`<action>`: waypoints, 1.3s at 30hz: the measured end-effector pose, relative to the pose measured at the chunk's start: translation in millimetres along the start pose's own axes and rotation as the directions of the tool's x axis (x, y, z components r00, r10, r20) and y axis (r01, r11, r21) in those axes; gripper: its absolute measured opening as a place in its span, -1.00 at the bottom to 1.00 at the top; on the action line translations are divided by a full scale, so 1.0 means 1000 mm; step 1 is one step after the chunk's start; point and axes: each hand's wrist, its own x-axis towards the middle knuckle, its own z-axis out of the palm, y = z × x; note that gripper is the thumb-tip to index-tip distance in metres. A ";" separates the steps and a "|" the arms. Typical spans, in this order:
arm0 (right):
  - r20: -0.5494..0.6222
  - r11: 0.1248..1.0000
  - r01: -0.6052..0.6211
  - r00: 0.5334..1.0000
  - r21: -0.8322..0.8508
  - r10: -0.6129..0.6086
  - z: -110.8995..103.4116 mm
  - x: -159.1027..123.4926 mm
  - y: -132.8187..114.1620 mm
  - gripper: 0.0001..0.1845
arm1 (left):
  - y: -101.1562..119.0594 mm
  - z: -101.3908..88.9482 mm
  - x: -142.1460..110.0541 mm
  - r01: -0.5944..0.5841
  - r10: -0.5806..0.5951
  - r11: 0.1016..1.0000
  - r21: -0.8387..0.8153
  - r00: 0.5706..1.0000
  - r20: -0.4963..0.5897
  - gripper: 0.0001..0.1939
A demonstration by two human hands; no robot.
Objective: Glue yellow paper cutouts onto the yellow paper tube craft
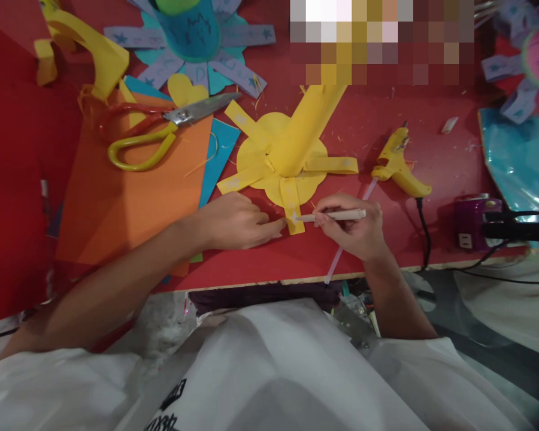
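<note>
My right hand (353, 227) is closed round a slim white pen (345, 215), its tip on a pale star drawn on a yellow paper strip (291, 200). My left hand (238, 221) has its fingers curled, with the fingertips at the left edge of that same strip, seemingly pinching it. The strip sticks out towards me from a round, scalloped yellow paper base (251, 152). Other yellow strips spread from it, some with pale stars. A yellow paper tube (308, 129) rises from the base, its far end covered by blurred blocks.
Large scissors (144, 146) lie on orange paper (135, 209) at left. A yellow glue gun (395, 158) with a clear stick is to the right, near a purple power adapter (471, 221). A blue paper cup craft (191, 30) stands behind. The red table's edge runs before me.
</note>
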 end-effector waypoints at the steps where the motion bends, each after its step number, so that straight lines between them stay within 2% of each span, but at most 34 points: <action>1: 0.000 1.000 0.006 1.000 0.001 -0.006 0.000 0.000 0.000 -0.87 | 0.000 0.000 0.000 0.004 -0.004 1.000 -0.002 1.000 0.012 -0.66; 8: -0.002 0.998 0.055 0.998 -0.002 -0.055 0.001 0.001 0.002 -0.89 | 0.001 0.001 0.001 -0.021 0.023 0.999 0.029 0.997 -0.073 -0.66; 14: 0.014 0.997 0.080 0.997 -0.002 -0.080 0.001 0.002 0.001 -0.90 | 0.000 0.002 0.000 0.000 0.000 1.000 -0.012 1.000 -0.016 -0.65; 21: 0.002 0.996 0.083 0.997 -0.019 -0.083 0.002 0.000 0.002 -0.90 | 0.000 0.003 0.001 -0.022 0.024 0.999 0.025 0.996 -0.089 -0.68; 29: -0.040 0.995 0.095 0.995 -0.021 -0.096 0.001 -0.001 0.004 -0.88 | 0.000 0.002 0.000 0.007 -0.007 1.000 -0.003 1.000 -0.025 -0.71; 35: -0.055 0.993 0.109 0.992 -0.051 -0.112 0.003 0.000 0.003 -0.89 | 0.000 0.002 0.000 -0.007 0.007 1.000 -0.004 0.998 -0.068 -0.67; 39: -0.051 0.991 0.121 0.991 -0.061 -0.124 0.003 0.000 0.003 -0.88 | 0.000 0.001 0.000 -0.004 0.004 1.000 0.001 0.999 -0.040 -0.66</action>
